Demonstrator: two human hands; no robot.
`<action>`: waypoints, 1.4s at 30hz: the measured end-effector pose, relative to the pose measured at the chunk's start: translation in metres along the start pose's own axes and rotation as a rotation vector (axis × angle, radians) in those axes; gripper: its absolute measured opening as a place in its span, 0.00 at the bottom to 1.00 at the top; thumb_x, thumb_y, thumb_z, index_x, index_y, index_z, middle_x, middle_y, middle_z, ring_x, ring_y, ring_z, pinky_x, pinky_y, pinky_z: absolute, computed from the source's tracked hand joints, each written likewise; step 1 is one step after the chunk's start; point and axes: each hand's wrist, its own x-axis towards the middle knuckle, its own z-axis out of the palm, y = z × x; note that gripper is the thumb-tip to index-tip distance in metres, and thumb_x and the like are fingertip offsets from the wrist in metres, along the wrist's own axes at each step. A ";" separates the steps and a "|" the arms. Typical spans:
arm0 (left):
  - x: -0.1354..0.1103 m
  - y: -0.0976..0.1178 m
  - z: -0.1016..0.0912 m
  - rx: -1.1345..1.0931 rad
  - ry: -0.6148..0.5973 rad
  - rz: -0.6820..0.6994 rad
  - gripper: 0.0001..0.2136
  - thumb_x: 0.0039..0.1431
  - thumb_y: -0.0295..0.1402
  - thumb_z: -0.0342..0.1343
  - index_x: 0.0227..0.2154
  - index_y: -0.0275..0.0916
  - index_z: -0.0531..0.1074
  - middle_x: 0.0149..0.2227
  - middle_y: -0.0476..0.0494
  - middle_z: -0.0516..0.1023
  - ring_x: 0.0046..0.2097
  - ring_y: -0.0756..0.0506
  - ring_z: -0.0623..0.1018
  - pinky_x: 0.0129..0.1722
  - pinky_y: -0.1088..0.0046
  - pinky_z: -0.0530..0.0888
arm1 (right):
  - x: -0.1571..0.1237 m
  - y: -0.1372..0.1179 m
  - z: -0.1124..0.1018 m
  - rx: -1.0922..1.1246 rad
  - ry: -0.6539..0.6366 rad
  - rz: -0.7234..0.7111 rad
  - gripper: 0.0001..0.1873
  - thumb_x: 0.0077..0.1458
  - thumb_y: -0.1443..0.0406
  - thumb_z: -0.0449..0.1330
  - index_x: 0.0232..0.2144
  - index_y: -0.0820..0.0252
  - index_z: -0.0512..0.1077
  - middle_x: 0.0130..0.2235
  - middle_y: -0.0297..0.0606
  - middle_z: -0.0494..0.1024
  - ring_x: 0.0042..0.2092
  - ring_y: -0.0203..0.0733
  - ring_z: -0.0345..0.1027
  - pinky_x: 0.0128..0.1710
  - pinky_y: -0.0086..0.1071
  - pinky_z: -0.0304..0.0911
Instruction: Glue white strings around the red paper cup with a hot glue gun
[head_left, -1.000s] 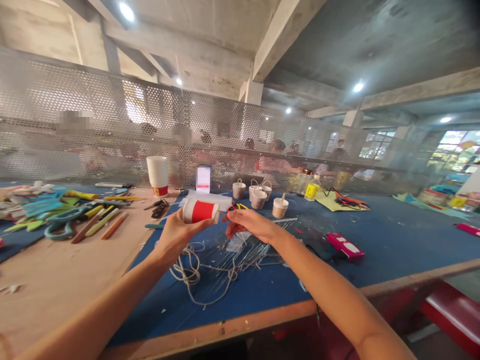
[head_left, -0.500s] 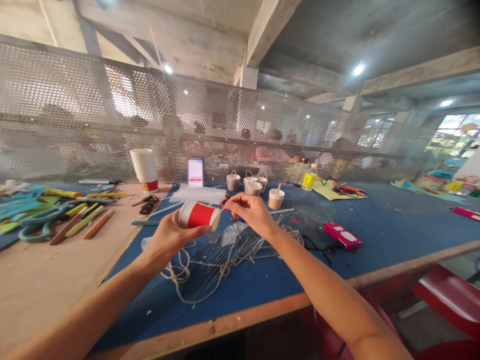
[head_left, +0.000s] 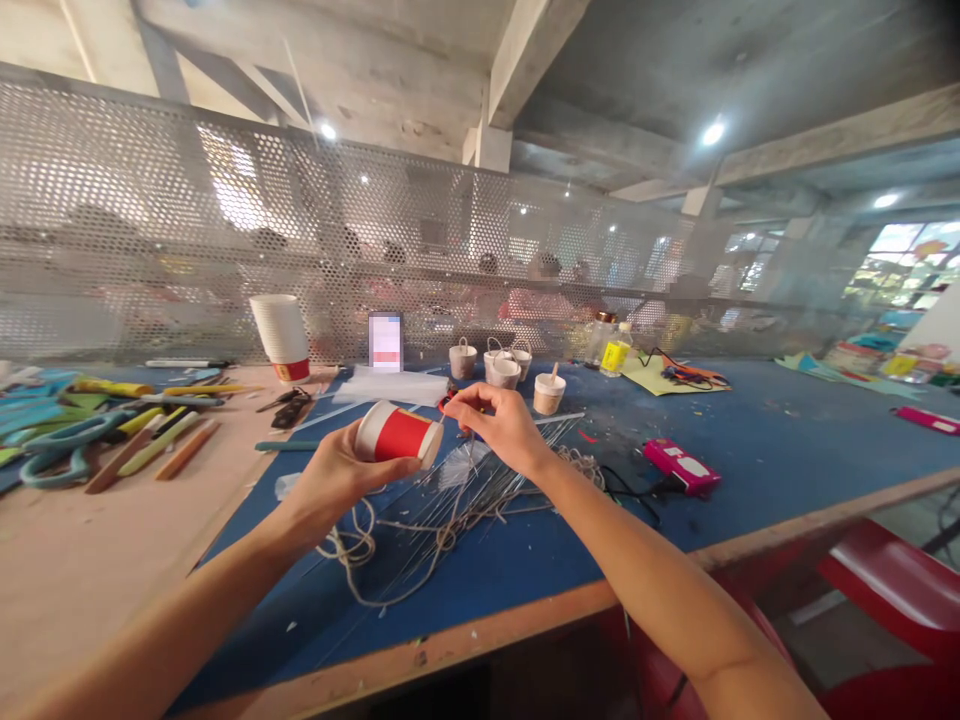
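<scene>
A red and white paper cup [head_left: 401,434] lies tilted on its side in my left hand [head_left: 337,470], whose fingers and thumb wrap round it. Close to the cup's right end, my right hand [head_left: 499,425] is pinched together. Something thin and pale shows at its fingertips, too small to make out. Below both hands, loose grey cord [head_left: 358,545] lies in loops on the blue table mat [head_left: 540,560]. Under my right hand, a bundle of thin metal wires [head_left: 480,500] spreads over the mat beside a clear plastic piece [head_left: 461,465].
Small handled buckets [head_left: 463,358], a cup with a stick [head_left: 550,393], a yellow-labelled bottle [head_left: 616,350] and a phone [head_left: 386,342] stand along the back. Stacked paper cups [head_left: 279,335] and scissors [head_left: 64,450] are at left. A pink box [head_left: 681,467] lies right. A perforated screen [head_left: 420,220] stands behind.
The view has shifted slightly, so the surroundings sit a little further left. Both hands keep nearly the same pose around the cup's right end.
</scene>
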 end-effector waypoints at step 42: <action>-0.003 0.004 -0.002 -0.013 -0.015 0.025 0.22 0.32 0.23 0.75 0.36 0.37 0.80 0.28 0.49 0.82 0.27 0.48 0.74 0.26 0.76 0.72 | -0.002 0.008 0.002 -0.053 -0.038 0.019 0.10 0.58 0.58 0.67 0.32 0.59 0.78 0.28 0.33 0.78 0.31 0.36 0.69 0.36 0.33 0.68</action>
